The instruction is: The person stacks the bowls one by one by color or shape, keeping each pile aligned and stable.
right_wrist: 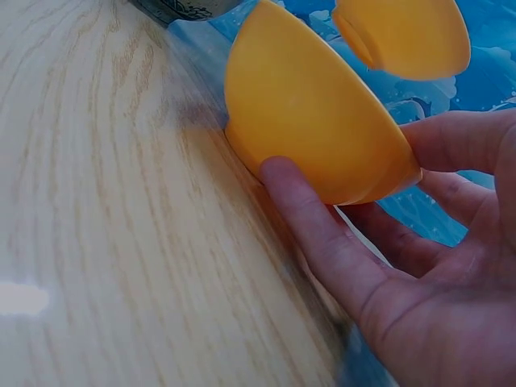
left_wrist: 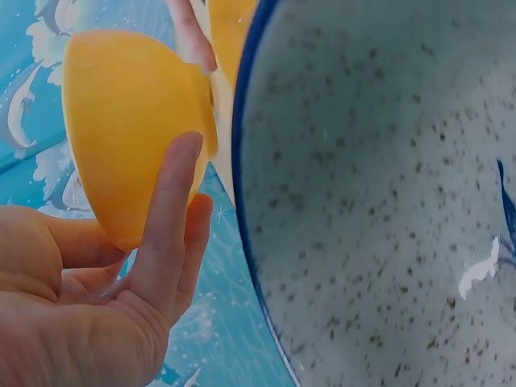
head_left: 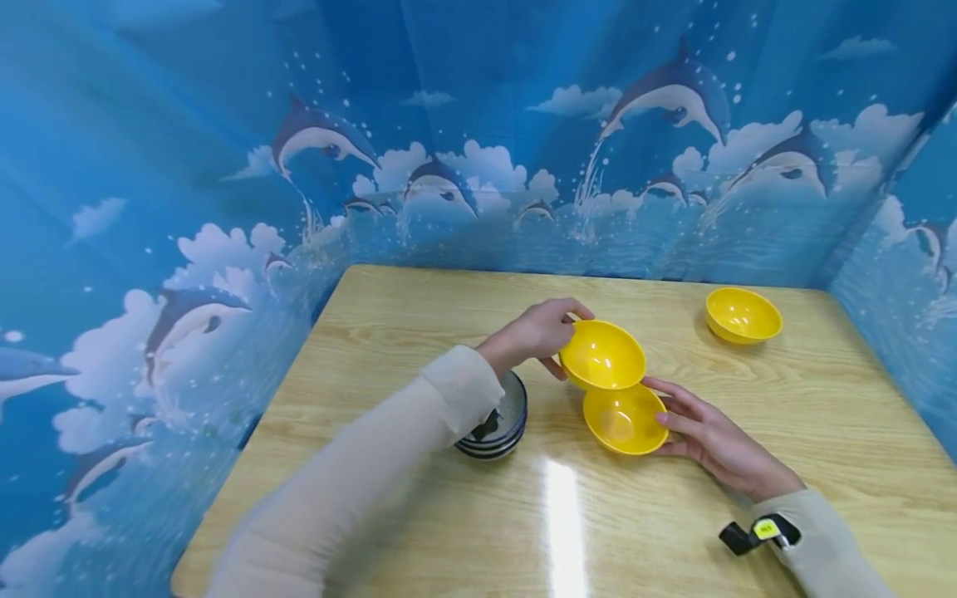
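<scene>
My left hand (head_left: 540, 334) grips a yellow bowl (head_left: 604, 355) by its left side, thumb and fingers about the rim and outer wall. In the left wrist view that bowl (left_wrist: 133, 129) is held off the table. A second yellow bowl (head_left: 624, 423) is pinched at its right side by my right hand (head_left: 714, 440). From the head, the first bowl overlaps the far edge of the second; the right wrist view shows a gap between them. That view has the right hand's bowl (right_wrist: 310, 113) tilted close to the tabletop, a finger against its wall.
A stack of several speckled blue-rimmed bowls (head_left: 514, 407) stands under my left forearm, partly covered by the sleeve. Another yellow bowl (head_left: 743, 316) sits at the table's back right. Behind the wooden table (head_left: 419, 299) hangs a blue dolphin-print curtain (head_left: 478, 224).
</scene>
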Tool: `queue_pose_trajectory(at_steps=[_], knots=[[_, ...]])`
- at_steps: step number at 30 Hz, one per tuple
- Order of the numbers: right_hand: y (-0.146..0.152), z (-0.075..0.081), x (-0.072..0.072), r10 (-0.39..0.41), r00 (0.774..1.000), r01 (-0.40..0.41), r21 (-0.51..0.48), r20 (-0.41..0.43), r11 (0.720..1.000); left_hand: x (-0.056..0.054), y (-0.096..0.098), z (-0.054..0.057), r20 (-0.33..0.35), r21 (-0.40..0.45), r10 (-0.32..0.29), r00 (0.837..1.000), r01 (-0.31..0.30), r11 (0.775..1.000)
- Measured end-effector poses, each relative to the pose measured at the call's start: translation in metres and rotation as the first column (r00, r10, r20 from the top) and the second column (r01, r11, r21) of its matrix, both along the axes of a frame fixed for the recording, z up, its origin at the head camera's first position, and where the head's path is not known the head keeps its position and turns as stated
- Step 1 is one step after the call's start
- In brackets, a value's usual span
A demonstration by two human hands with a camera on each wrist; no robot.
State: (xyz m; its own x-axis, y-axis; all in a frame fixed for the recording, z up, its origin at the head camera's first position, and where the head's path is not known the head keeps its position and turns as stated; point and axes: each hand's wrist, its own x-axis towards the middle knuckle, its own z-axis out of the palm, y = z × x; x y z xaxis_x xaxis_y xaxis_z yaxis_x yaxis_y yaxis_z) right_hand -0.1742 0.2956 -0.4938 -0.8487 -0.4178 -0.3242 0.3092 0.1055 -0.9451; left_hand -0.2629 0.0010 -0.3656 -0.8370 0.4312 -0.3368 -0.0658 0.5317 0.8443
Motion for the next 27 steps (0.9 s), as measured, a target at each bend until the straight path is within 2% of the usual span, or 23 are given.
queue_pose_trajectory(at_steps=[6,14,27], knots=[[0.002,-0.002,0.000,0.009,1.000,-0.009,-0.025,-0.013,1.000,0.003,0.010,-0.003,0.018,-0.021,-0.018,1.000,0.018,1.000],[0.000,-0.001,-0.001,0.000,1.000,0.000,-0.008,0.002,1.000,0.008,0.021,-0.004,0.027,-0.019,-0.017,1.000,0.017,1.000],[0.000,0.000,0.000,0.024,1.000,-0.024,-0.008,-0.020,1.000,0.011,0.040,-0.007,0.054,-0.070,0.016,0.998,-0.012,0.997]])
